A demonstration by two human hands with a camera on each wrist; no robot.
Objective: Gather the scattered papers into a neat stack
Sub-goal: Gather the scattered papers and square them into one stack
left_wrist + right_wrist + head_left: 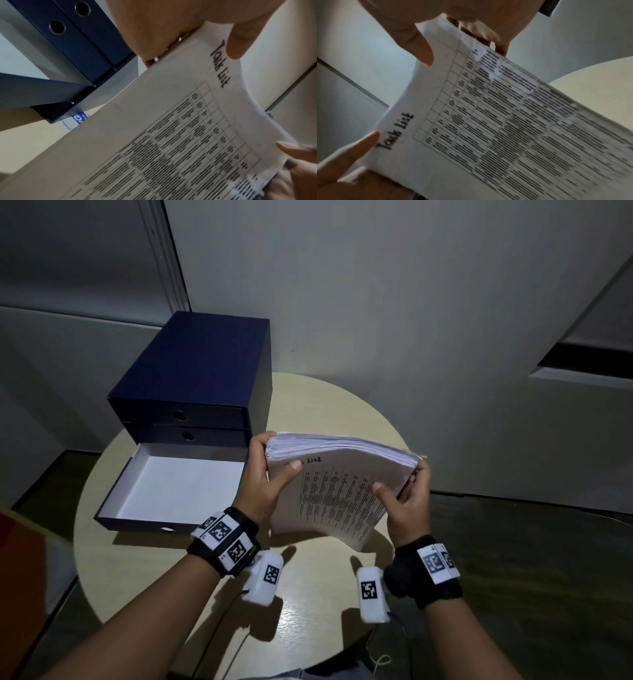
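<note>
A thick stack of printed papers (339,487) is held upright and tilted over the round beige table (308,594), its lower edge near the tabletop. The top sheet (171,142) is headed "Task List" above a table of text lines. My left hand (270,474) grips the stack's left side, thumb on the front sheet and fingers behind. My right hand (407,494) grips the right side the same way, thumb (419,44) on the front. The sheets' top edges (342,445) fan slightly uneven.
A dark blue drawer box (198,381) stands at the table's back left, with two shut drawers. Its bottom drawer (178,491) is pulled out, white inside and holding nothing. Grey walls close in behind the table. The floor lies dark on the right.
</note>
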